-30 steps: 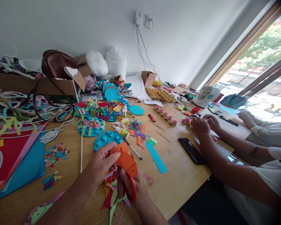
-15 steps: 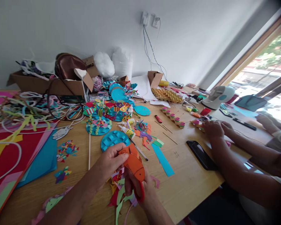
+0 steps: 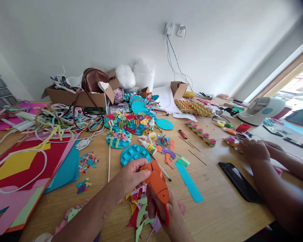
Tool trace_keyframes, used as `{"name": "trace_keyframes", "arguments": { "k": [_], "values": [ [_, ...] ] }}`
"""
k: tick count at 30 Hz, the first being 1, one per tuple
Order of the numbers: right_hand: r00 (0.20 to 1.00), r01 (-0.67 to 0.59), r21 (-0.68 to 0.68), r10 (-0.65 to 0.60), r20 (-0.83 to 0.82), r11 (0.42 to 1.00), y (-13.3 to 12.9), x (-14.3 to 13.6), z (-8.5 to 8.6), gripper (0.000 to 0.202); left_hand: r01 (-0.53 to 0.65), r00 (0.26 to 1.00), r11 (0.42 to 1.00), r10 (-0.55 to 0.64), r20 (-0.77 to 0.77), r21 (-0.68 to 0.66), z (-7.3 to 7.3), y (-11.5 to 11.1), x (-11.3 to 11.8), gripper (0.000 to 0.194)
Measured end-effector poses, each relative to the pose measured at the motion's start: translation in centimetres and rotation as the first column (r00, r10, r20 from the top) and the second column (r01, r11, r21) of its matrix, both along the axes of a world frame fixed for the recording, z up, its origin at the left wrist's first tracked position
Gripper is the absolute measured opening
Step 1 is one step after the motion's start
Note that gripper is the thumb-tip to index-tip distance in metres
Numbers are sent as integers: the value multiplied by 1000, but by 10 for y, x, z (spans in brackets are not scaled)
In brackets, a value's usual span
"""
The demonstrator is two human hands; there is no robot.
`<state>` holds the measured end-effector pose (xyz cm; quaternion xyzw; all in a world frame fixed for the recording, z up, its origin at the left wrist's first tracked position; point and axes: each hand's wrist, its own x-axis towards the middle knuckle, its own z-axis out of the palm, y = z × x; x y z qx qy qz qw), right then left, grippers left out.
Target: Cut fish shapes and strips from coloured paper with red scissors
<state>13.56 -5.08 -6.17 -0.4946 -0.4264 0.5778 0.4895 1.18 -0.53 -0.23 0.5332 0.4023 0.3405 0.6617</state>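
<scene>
Between finger and thumb, my left hand (image 3: pixel 135 174) pinches an orange paper fish (image 3: pixel 158 185) with drawn black lines and an eye dot. My right hand (image 3: pixel 166 210) is closed round the red handle of a pair of scissors (image 3: pixel 164 215), just below the fish. The paper hides the scissor blades. Under both hands lies a heap of coloured paper scraps (image 3: pixel 141 211). Just beyond is a blue disc with woven paper strips (image 3: pixel 135 154). A pen (image 3: pixel 164 170) and a glue bottle (image 3: pixel 148 147) lie close by.
Coloured paper sheets (image 3: pixel 63 168) and tangled cords (image 3: pixel 65 117) cover the left side. A cardboard box (image 3: pixel 70 99) stands by the wall. To the right are a black phone (image 3: pixel 238 181), another person's hands (image 3: pixel 256 151) and a white appliance (image 3: pixel 262 109). Blue fish decorations (image 3: pixel 131 122) crowd the middle.
The camera view has turned left, so the scene sits further right in the picture. Both hands still hold the fish and the scissors, with little change between them.
</scene>
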Motion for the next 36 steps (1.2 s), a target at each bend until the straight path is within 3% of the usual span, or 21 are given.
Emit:
{"name": "trace_keyframes", "arguments": {
  "k": [7, 15, 22, 29, 36],
  "values": [
    [990, -97, 19, 94, 101, 995, 3, 1, 16, 46, -42, 999, 998, 41, 31, 38, 2, 1, -1, 22],
    [990, -54, 34, 49, 133, 998, 5, 3, 9, 42, 8, 999, 1000, -9, 39, 30, -5, 4, -1, 26],
    [986, -87, 89, 73, 147, 992, 8, 6, -2, 41, -29, 995, 999, 26, 97, 32, -6, 6, 2, 27],
    [980, -103, 102, 83, 179, 990, 7, 8, 1, 39, -5, 995, 1000, 4, 100, 11, -5, 5, 5, 27],
    [993, -79, 102, 69, 100, 992, 11, 10, -1, 44, -101, 987, 995, 100, 123, 4, -6, 5, 14, 25]
  ]
}}
